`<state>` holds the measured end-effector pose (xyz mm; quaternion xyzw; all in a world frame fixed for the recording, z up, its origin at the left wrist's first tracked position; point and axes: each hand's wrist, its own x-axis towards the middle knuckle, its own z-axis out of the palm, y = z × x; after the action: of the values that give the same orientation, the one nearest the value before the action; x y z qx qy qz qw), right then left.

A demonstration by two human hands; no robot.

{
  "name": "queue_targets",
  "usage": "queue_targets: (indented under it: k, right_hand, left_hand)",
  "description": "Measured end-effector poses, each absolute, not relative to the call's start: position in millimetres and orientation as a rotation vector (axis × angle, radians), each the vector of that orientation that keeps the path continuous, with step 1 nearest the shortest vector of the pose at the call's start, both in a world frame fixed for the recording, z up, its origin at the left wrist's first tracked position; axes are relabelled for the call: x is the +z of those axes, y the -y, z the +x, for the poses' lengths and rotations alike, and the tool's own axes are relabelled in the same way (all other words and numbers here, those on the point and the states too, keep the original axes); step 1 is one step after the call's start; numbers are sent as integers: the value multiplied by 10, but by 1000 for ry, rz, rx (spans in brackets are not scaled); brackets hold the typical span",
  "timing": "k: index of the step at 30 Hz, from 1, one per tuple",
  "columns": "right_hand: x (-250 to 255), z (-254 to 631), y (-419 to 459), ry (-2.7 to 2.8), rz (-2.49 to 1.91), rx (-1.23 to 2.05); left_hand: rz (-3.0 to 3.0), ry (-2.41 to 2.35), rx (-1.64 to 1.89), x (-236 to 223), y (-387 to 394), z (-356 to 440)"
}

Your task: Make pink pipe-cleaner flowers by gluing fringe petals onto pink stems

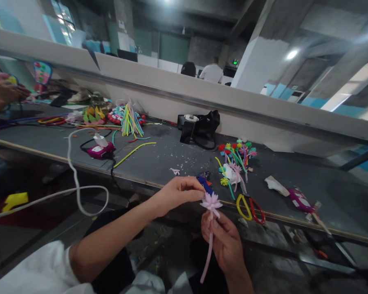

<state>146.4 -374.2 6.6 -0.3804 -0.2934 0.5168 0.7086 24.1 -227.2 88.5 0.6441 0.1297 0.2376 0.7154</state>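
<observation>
A pale pink pipe-cleaner flower (211,202) stands upright in front of me, its long fuzzy stem hanging below. My right hand (224,241) is closed round the stem just under the petals. From the left, my left hand (181,194) reaches over with thumb and fingertips pinched together at the flower's left petals. Behind the flower lies a dark blue item (205,183), partly hidden. Scissors (250,208) with one yellow and one red handle hang over the table edge to the right.
Finished pipe-cleaner flowers (237,153) lie in a pile on the dark table (294,163). A magenta device (299,200) is at right, another (100,150) at left beside a white cable (77,179). A black bag (199,126) and pipe-cleaner bundle (130,121) stand behind. Another person's hands (4,96) work far left.
</observation>
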Motion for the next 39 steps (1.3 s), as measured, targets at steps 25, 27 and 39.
queue_targets:
  k: [25,27,39]
  right_hand:
    - [79,1470,3736,726,-1010,1101]
    - [91,1474,3744,724,-993,1119]
    - [129,1513,3772,582,-923,1191]
  left_hand:
    - [1499,-332,352,855,2170,221]
    - [1469,-337,344,854,2164,221]
    - [1373,-423,581,919,1935,1]
